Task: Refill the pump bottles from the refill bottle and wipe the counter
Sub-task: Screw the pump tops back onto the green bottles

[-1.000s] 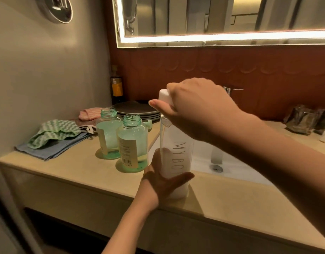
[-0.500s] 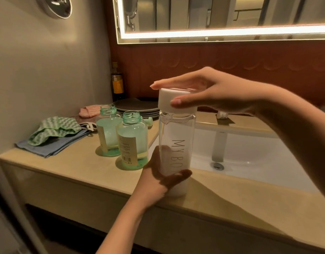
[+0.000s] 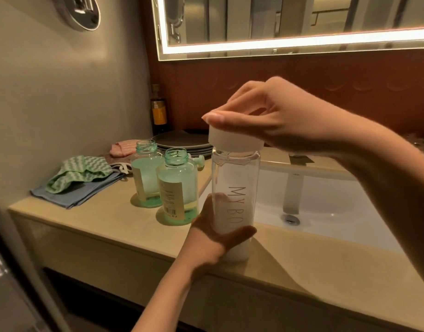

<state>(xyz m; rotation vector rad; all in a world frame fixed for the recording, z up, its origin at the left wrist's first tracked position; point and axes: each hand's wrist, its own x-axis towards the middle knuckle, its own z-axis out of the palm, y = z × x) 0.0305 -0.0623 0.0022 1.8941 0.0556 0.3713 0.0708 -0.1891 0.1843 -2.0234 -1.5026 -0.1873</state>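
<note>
- 2 green pump bottles [image 3: 177,185] stand uncapped on counter [image 3: 105,221], just left of clear refill bottle [image 3: 235,188].
- Left hand [image 3: 213,238] wraps refill bottle's lower body; right hand [image 3: 278,118] curls fingers over white cap [image 3: 232,140].
- Risk: refill bottle stands near front edge; jerky twist could tip it into open pump bottles, spilling.

A mirror [image 3: 302,17] with a bright lit border [image 3: 278,45] hangs on the red-brown panelled wall [image 3: 350,75] above a white sink [image 3: 326,200] with a square tap [image 3: 293,192], and the plain grey wall [image 3: 62,92] at the left carries a round chrome fixture [image 3: 79,10].
</note>
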